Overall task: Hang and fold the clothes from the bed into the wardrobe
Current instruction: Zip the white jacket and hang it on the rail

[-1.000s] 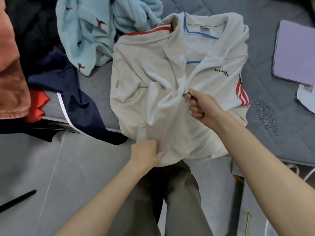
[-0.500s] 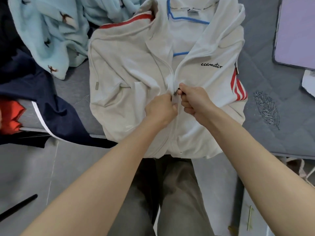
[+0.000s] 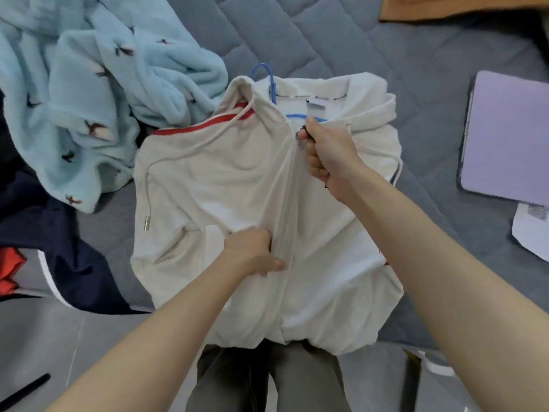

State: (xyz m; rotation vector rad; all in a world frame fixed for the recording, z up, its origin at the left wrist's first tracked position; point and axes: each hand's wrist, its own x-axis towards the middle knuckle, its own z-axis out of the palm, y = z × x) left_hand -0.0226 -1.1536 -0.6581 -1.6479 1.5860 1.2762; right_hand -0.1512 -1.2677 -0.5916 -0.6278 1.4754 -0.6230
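A white zip hoodie [image 3: 225, 185] with red shoulder stripes lies face up on the grey bed [image 3: 341, 49], hung on a blue hanger [image 3: 269, 80] whose hook sticks out at the collar. My right hand [image 3: 325, 153] pinches the dark zipper pull near the collar; the zip below it is closed. My left hand [image 3: 252, 252] grips the hoodie's front fabric beside the zip, lower down. The hem hangs over the bed's front edge.
A light blue fleece garment [image 3: 98, 93] is piled at the back left. A navy garment [image 3: 53, 233] and something red [image 3: 10, 269] lie at the left edge. A purple folder [image 3: 508, 135] and white paper [image 3: 531, 230] sit right. A black stick [image 3: 23, 391] lies on the floor.
My right hand has pulled the zipper pull up from mid-chest to near the collar, closing the hoodie. My left hand moved from the hem up to the zip, then down to hold the fabric.
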